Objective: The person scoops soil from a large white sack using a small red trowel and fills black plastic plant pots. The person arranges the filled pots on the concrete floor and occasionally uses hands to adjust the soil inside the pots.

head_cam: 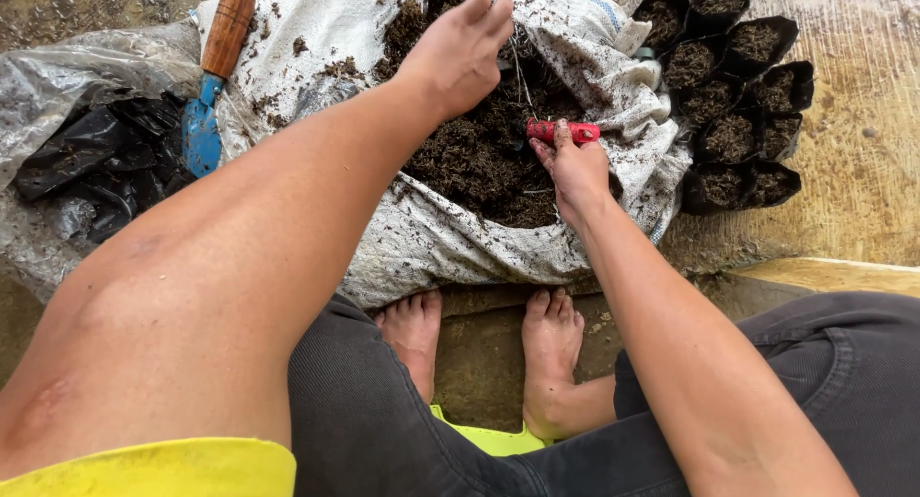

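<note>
A white woven sack (431, 238) lies open in front of me, filled with dark brown soil (479, 157). My left hand (460, 51) hovers over the soil near the sack's far rim, fingers together and slightly curled; I cannot tell whether it pinches anything. Lower on the soil, my right hand (573, 171) grips a small red-handled tool (561, 131) at the sack's right side. A thin stem or wire rises between the two hands.
Several black grow bags (733, 133) filled with soil stand at the right. A blue trowel with a wooden handle (213, 85) lies on the sack at left, beside a clear plastic bag of empty black bags (96, 166). My bare feet (479, 339) rest below the sack.
</note>
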